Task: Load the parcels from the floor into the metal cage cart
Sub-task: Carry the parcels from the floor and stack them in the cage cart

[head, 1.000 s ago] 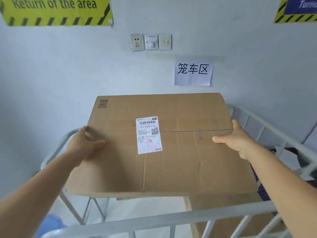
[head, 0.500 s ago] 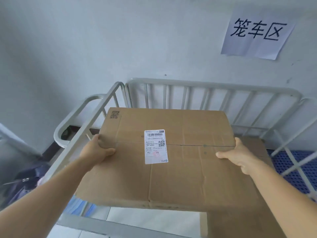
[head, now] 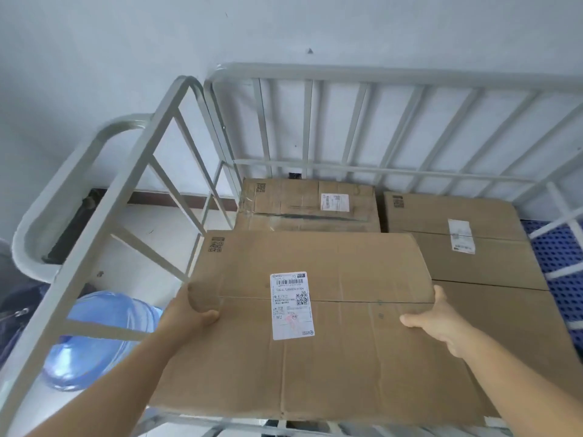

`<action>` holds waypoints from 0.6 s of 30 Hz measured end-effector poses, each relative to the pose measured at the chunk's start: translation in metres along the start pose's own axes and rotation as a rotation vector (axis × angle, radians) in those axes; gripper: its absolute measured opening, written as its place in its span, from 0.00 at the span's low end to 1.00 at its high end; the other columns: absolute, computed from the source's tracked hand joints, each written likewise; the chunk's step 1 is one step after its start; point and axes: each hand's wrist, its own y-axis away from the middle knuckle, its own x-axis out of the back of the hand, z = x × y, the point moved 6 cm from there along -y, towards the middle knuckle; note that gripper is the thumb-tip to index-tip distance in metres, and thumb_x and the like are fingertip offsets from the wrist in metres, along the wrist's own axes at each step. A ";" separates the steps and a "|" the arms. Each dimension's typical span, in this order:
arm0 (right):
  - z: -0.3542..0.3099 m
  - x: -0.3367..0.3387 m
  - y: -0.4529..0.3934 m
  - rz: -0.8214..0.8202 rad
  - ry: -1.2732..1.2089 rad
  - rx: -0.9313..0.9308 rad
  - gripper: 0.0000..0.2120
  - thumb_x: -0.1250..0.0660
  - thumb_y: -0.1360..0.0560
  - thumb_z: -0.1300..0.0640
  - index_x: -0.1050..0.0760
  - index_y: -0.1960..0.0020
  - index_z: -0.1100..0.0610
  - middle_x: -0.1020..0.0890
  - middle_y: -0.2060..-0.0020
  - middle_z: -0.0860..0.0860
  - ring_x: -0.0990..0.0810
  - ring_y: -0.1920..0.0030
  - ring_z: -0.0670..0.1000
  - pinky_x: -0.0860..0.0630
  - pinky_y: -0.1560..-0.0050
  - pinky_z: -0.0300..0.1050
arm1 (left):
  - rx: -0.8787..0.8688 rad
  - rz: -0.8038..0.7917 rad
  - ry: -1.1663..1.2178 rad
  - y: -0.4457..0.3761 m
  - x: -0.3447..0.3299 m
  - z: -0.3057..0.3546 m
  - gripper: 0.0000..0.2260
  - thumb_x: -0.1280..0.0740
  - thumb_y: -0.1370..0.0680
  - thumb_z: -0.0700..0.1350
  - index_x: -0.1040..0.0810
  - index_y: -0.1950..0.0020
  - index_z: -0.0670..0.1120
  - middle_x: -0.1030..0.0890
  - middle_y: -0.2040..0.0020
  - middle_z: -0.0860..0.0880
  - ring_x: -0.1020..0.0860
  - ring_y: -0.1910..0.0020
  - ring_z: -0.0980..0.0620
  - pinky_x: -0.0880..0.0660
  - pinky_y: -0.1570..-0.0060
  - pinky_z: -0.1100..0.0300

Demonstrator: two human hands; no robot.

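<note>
Fingers of the left hand and right hand clamp the side edges of the flat cardboard box, thumbs on top, the rest hidden underneath, holding it level inside the metal cage cart above the near rail. With only the edges gripped, the wide panel may sag or slip free, and its left corner, close to the side bars, could catch there during lowering. Farther in, two boxes already lie on the cart floor, so an uneven release could leave this one tilted across their edges.
</note>
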 end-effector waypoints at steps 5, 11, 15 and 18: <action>0.027 -0.041 -0.048 -0.002 0.057 -0.108 0.39 0.21 0.35 0.60 0.39 0.31 0.56 0.25 0.38 0.56 0.26 0.39 0.59 0.29 0.36 0.57 | 0.047 -0.056 -0.029 -0.042 -0.029 -0.030 0.32 0.25 0.31 0.40 0.35 0.30 0.47 0.24 0.53 0.54 0.25 0.55 0.51 0.29 0.60 0.60; 0.051 -0.084 -0.097 -0.015 0.082 -0.174 0.39 0.21 0.36 0.60 0.39 0.32 0.57 0.25 0.39 0.55 0.26 0.41 0.58 0.28 0.41 0.54 | 0.125 -0.094 -0.100 -0.090 -0.062 -0.068 0.37 0.23 0.32 0.43 0.38 0.28 0.45 0.24 0.42 0.47 0.24 0.45 0.45 0.26 0.48 0.52; 0.060 -0.108 -0.128 -0.024 0.085 -0.180 0.41 0.21 0.34 0.61 0.40 0.29 0.56 0.27 0.35 0.54 0.28 0.36 0.59 0.31 0.37 0.55 | 0.164 -0.097 -0.128 -0.118 -0.087 -0.091 0.34 0.23 0.31 0.42 0.36 0.31 0.42 0.25 0.41 0.46 0.25 0.44 0.44 0.28 0.47 0.52; 0.070 -0.129 -0.147 -0.051 0.077 -0.205 0.50 0.22 0.33 0.60 0.51 0.22 0.56 0.33 0.29 0.53 0.33 0.29 0.58 0.35 0.31 0.55 | 0.178 -0.103 -0.163 -0.139 -0.105 -0.108 0.33 0.23 0.32 0.43 0.35 0.32 0.42 0.25 0.40 0.44 0.26 0.48 0.45 0.28 0.48 0.52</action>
